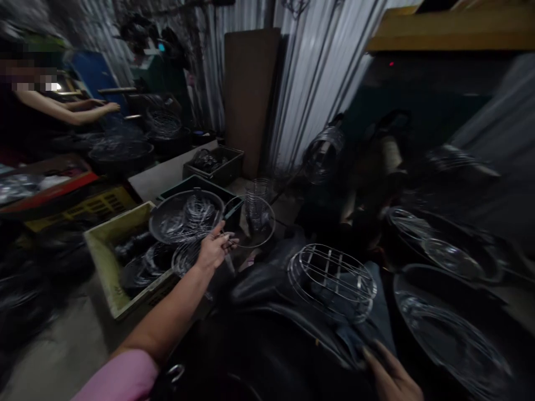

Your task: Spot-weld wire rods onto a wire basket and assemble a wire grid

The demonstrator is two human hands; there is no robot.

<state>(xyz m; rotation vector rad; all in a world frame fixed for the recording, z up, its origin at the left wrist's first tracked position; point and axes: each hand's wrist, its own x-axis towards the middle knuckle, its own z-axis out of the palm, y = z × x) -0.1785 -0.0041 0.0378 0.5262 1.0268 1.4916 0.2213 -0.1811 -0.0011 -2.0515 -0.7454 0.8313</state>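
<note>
My left hand [214,246] is stretched forward, its fingers closed on the near edge of a thin wire ring [275,220]. Beside it, a dark round basin [155,227] holds coiled wire pieces. Low on the right, my right hand [393,372] is partly cut off by the frame edge. Its thumb and fingers are closed against a dark, bluish piece that I cannot make out. Between the hands, a round wire cage with crossing bars [334,281] rests over my lap, on dark sheeting and blue cloth [379,289]. Motion blur softens both hands.
A yellow-green crate [98,273] with wire parts stands left. Large black tubs [401,278] with wire rings are at right. Stacked wire rings [258,203] stand ahead, before a brown board [251,100]. A dark machine [418,100] is behind. Another person's arms [75,114] are far left.
</note>
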